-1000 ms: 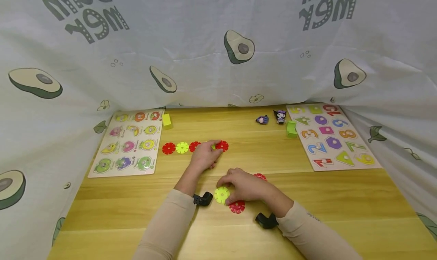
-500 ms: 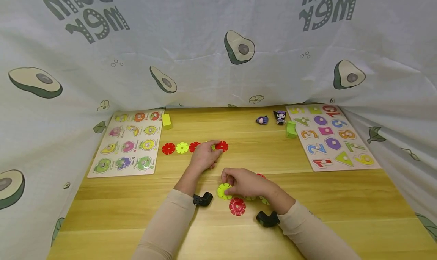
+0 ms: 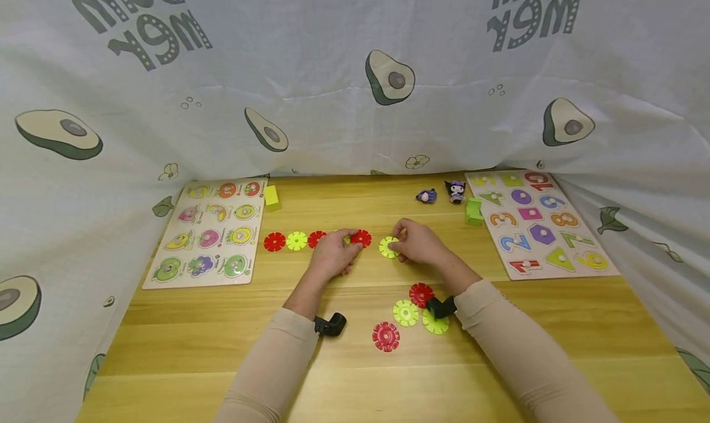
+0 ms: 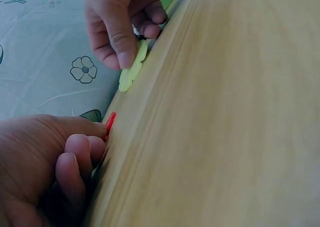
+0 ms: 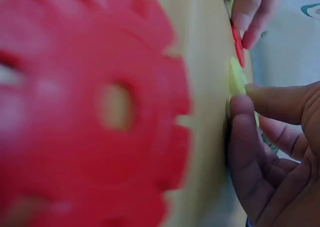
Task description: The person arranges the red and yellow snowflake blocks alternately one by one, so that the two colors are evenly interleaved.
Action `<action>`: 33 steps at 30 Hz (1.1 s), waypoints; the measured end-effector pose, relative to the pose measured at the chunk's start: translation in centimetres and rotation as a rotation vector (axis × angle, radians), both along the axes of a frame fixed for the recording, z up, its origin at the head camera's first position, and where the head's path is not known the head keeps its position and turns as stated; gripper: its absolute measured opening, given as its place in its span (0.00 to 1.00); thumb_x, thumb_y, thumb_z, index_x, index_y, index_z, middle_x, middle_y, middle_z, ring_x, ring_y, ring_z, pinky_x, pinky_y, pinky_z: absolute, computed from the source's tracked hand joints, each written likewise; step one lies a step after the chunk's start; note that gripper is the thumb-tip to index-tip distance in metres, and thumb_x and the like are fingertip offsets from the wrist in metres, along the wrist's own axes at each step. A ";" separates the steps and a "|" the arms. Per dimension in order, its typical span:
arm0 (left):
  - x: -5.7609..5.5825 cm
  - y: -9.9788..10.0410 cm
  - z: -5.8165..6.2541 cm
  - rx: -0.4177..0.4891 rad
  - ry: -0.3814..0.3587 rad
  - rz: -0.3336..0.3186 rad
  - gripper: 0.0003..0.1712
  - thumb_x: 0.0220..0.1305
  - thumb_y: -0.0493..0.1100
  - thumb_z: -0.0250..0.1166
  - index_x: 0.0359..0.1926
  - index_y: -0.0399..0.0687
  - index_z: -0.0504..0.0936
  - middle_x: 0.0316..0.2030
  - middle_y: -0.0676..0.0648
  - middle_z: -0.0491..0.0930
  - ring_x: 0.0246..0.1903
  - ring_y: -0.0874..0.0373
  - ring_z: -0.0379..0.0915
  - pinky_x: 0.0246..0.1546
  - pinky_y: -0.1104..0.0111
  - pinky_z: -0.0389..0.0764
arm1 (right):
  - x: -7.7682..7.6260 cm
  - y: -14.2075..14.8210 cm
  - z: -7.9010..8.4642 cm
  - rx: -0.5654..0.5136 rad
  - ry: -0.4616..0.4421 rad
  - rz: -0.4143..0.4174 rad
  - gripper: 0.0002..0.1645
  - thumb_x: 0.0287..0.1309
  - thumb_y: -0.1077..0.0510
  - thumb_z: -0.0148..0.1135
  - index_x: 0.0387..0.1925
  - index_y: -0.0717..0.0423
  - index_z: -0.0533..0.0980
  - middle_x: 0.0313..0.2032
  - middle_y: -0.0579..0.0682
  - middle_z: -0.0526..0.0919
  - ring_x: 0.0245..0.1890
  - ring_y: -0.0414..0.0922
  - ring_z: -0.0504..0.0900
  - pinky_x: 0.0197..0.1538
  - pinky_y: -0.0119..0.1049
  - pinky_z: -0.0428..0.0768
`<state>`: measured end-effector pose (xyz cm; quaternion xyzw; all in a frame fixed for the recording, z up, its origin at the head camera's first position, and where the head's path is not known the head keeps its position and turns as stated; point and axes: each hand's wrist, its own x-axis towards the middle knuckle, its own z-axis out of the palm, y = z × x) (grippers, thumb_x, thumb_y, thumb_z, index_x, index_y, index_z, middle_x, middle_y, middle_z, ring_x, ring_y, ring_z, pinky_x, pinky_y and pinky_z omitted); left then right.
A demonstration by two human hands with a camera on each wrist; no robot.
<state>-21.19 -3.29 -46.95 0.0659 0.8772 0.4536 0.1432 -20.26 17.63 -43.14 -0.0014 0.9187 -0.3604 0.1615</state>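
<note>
A row of red and yellow notched, flower-shaped plastic discs lies on the wooden table, among them a red disc and a yellow disc at its left. My left hand is over the row's right part, hiding some of it, and holds the red end disc between thumb and finger. To the right, my right hand pinches a yellow disc by its edge. In the right wrist view that yellow disc is tilted, close beside the red end disc.
Nearer me lie loose discs: red, yellow, red, and yellow partly under the right wrist camera. A fruit puzzle board is left, a number board right. Small figures and green blocks stand behind.
The right hand has lifted the yellow disc from the loose group and carried it forward and right, beyond the row's right end. The left hand has stayed at the red end disc.
</note>
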 end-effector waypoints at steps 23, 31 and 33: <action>0.1 -0.2 0.0 0.027 -0.009 -0.005 0.25 0.60 0.53 0.62 0.59 0.58 0.73 0.14 0.48 0.75 0.10 0.55 0.72 0.12 0.64 0.75 | 0.4 0.5 -0.2 0.021 0.055 0.102 0.22 0.55 0.43 0.63 0.45 0.51 0.71 0.22 0.51 0.71 0.19 0.44 0.68 0.22 0.35 0.67; 0.5 0.3 0.1 0.164 -0.041 -0.055 0.25 0.61 0.49 0.63 0.59 0.56 0.72 0.19 0.46 0.77 0.12 0.54 0.74 0.14 0.64 0.78 | 6.5 0.4 0.3 -0.106 -0.034 0.344 0.25 0.49 0.47 0.68 0.50 0.44 0.74 0.23 0.46 0.75 0.19 0.42 0.71 0.21 0.34 0.71; 0.4 0.9 0.1 0.231 -0.057 -0.080 0.25 0.61 0.47 0.63 0.59 0.53 0.72 0.20 0.45 0.77 0.13 0.53 0.75 0.15 0.63 0.79 | 7.9 0.3 0.3 -0.131 -0.061 0.395 0.27 0.48 0.47 0.69 0.51 0.43 0.75 0.22 0.45 0.75 0.18 0.40 0.71 0.21 0.33 0.71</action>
